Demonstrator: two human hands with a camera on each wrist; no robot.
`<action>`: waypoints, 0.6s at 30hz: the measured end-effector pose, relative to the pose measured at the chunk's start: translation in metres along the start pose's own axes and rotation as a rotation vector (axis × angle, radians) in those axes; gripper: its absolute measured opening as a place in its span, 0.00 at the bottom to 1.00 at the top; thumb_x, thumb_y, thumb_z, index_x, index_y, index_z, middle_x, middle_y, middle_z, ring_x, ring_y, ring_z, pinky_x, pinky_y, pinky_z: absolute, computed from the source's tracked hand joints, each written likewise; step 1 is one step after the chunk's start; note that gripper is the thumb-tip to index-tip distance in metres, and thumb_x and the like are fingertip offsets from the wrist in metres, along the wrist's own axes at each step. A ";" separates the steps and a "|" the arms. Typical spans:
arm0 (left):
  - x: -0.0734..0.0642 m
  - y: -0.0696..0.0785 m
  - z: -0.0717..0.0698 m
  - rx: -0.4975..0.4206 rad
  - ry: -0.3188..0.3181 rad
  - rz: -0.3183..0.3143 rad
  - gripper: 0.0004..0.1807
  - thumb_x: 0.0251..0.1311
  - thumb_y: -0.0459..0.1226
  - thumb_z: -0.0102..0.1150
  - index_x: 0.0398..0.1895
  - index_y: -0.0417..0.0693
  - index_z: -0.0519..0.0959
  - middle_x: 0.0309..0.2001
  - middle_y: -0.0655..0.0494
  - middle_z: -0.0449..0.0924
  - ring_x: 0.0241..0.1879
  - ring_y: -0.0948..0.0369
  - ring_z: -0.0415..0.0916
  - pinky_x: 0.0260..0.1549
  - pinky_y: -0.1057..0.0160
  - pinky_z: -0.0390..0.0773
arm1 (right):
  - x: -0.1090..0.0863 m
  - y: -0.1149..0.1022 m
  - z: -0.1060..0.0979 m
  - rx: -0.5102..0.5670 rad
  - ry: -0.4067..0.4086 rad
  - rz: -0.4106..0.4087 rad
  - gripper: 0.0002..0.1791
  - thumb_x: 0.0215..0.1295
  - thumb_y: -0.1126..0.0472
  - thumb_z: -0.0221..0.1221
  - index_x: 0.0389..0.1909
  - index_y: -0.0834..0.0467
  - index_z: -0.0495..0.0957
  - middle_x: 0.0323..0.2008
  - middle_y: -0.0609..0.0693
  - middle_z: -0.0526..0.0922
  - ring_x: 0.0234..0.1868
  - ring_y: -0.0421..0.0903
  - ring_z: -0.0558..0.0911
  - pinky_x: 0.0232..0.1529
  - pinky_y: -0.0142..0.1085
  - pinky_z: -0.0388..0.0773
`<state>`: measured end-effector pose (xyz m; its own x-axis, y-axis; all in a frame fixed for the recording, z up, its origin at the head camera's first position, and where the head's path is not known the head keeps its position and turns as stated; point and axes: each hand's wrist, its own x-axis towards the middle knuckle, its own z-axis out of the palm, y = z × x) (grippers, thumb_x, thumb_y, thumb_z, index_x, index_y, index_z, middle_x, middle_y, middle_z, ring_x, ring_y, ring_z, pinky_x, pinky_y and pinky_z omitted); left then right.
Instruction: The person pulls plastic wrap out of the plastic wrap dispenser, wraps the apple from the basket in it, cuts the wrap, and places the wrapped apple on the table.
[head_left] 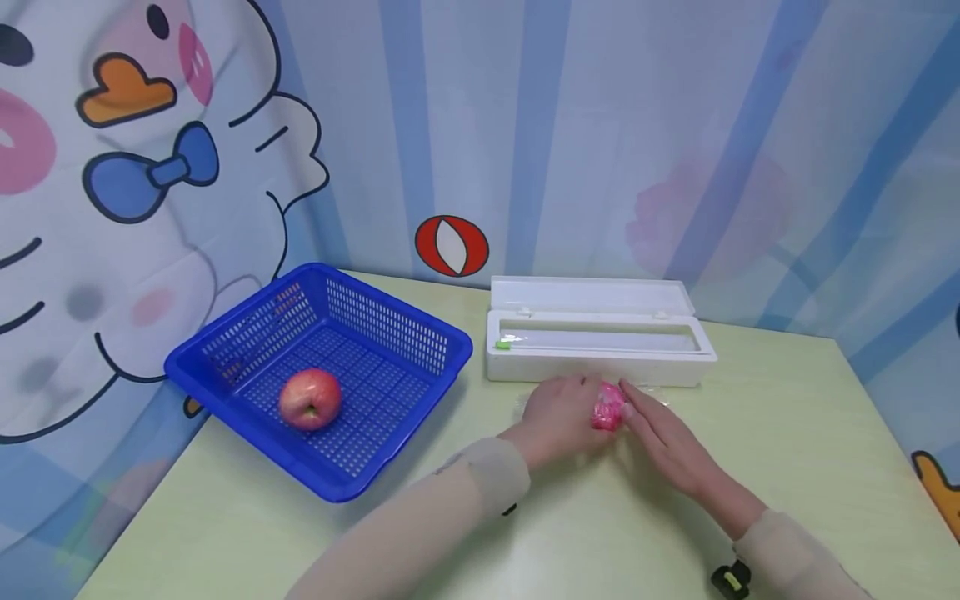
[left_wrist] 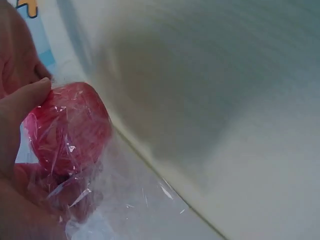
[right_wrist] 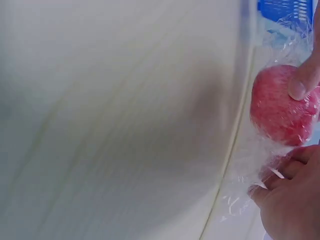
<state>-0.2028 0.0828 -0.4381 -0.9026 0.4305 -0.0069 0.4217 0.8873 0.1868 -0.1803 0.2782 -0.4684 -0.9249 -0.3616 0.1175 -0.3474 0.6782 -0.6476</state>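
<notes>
Between the two hands is a pinkish-red apple [head_left: 607, 407] covered in clear plastic wrap [left_wrist: 145, 195]. The left hand [head_left: 561, 417] grips it from the left side, its thumb lying across the wrapped apple [right_wrist: 272, 107] in the right wrist view. From the right, the right hand [head_left: 666, 437] rests against the apple and its film with mostly straight fingers. In the right wrist view, the right hand's fingertips [right_wrist: 277, 176] touch loose wrap beside the fruit. The apple's far side is hidden. A white plastic wrap dispenser [head_left: 600, 369] stands just behind the hands, lid raised.
A blue plastic basket [head_left: 450, 354] sits on the left of the pale table [head_left: 787, 417], holding another apple [head_left: 310, 400]. The dispenser has a green piece [head_left: 502, 344] on its left end. A printed cloth [head_left: 480, 125] hangs behind the table.
</notes>
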 end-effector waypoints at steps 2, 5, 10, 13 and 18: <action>-0.003 -0.001 -0.010 -0.029 -0.005 0.003 0.44 0.63 0.60 0.71 0.77 0.52 0.69 0.66 0.58 0.79 0.61 0.60 0.78 0.61 0.62 0.80 | 0.001 -0.006 0.000 0.043 0.003 0.030 0.35 0.89 0.48 0.40 0.83 0.67 0.55 0.81 0.68 0.59 0.81 0.70 0.58 0.77 0.66 0.57; -0.010 -0.002 -0.023 -0.070 -0.007 0.011 0.44 0.62 0.59 0.74 0.77 0.53 0.69 0.66 0.59 0.78 0.62 0.61 0.78 0.60 0.62 0.81 | 0.002 -0.014 0.000 0.116 0.008 0.079 0.37 0.89 0.44 0.36 0.84 0.66 0.53 0.83 0.66 0.56 0.82 0.69 0.56 0.78 0.65 0.55; -0.018 -0.006 -0.037 -0.113 0.010 0.044 0.43 0.60 0.57 0.77 0.75 0.54 0.71 0.63 0.59 0.79 0.61 0.62 0.78 0.57 0.61 0.83 | 0.001 -0.028 0.000 0.286 0.007 0.135 0.38 0.90 0.43 0.29 0.85 0.66 0.50 0.84 0.64 0.53 0.84 0.66 0.52 0.80 0.62 0.52; -0.021 -0.009 -0.043 -0.091 0.026 0.073 0.45 0.61 0.58 0.75 0.77 0.54 0.69 0.65 0.58 0.79 0.62 0.61 0.78 0.58 0.61 0.82 | 0.002 -0.035 0.001 0.429 -0.004 0.188 0.40 0.89 0.40 0.26 0.85 0.66 0.46 0.84 0.65 0.50 0.84 0.65 0.51 0.81 0.59 0.51; -0.023 -0.011 -0.049 -0.029 0.043 0.105 0.48 0.64 0.60 0.71 0.82 0.54 0.64 0.71 0.55 0.76 0.65 0.58 0.78 0.61 0.58 0.81 | 0.006 -0.047 0.006 0.674 0.014 0.239 0.44 0.86 0.36 0.23 0.86 0.65 0.43 0.84 0.64 0.51 0.84 0.57 0.53 0.82 0.43 0.54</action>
<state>-0.1910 0.0549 -0.3922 -0.8565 0.5132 0.0561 0.5124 0.8320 0.2124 -0.1687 0.2399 -0.4418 -0.9673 -0.2409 -0.0790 0.0319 0.1936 -0.9806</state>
